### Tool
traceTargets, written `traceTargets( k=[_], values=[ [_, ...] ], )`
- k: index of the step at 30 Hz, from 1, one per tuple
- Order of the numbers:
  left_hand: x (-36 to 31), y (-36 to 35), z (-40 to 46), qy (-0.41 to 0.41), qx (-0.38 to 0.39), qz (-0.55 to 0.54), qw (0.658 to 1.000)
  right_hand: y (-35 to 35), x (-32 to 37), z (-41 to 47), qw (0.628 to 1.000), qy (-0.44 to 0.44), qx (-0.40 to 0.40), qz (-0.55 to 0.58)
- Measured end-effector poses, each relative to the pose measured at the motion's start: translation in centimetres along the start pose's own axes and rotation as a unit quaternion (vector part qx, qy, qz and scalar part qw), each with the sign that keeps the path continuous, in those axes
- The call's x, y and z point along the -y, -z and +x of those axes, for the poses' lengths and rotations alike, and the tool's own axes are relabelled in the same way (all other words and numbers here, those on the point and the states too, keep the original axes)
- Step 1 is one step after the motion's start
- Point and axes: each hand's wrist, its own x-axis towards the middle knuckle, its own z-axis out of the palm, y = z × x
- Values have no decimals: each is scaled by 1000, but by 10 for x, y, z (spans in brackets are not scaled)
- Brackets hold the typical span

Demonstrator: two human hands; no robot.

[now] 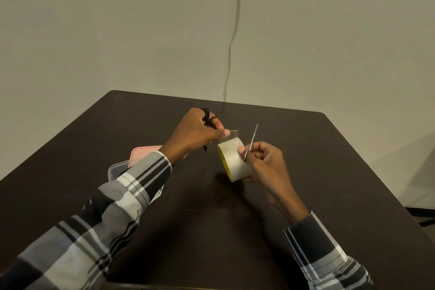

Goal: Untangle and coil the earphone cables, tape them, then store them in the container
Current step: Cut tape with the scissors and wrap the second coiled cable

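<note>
A: In the head view, why is the left hand [196, 133] raised above the dark brown bench [329, 172]?

B: It does two jobs. Its thumb and forefinger pinch the free end of the clear tape strip [233, 134], drawing it off the wide roll of translucent tape with a yellow core [233, 162], while the other fingers curl round the coiled black earphone cable [206, 116], which pokes out at the far side of the fist and again below it. I judge the pull keeps the strip taut for cutting.

A: And the right hand [266, 165]?

B: It cradles the roll from the right, thumb pressed on the roll's face, and its fingers also grip small metal scissors [251, 143], blades pointing far and up, just right of the strip. Whether the blades are parted, I cannot tell.

A: How does the cable look?

B: Thin, dark, bundled tight; mostly hidden in the fist. No tape on it that I can see.

A: The container?

B: A clear plastic box [115, 169] with a pink lid [143, 152] lies left, partly behind the plaid sleeve [141, 176].
</note>
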Motion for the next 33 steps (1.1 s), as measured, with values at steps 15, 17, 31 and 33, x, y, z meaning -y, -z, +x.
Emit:
traceTargets(
  k=[15, 17, 31, 33],
  values=[
    [-1, 0, 5, 10, -52, -26, 998, -1, 9, 3, 998, 34, -22, 41],
    [-2, -1, 4, 15, -52, -31, 998, -4, 9, 3, 998, 23, -37, 46],
    [-18, 4, 8, 4, -18, -37, 999, -1, 3, 3, 996, -59, 1, 64],
    [-17, 6, 9, -3, 15, -24, 1000, 7, 4, 4, 998, -47, 16, 41]
  ],
)
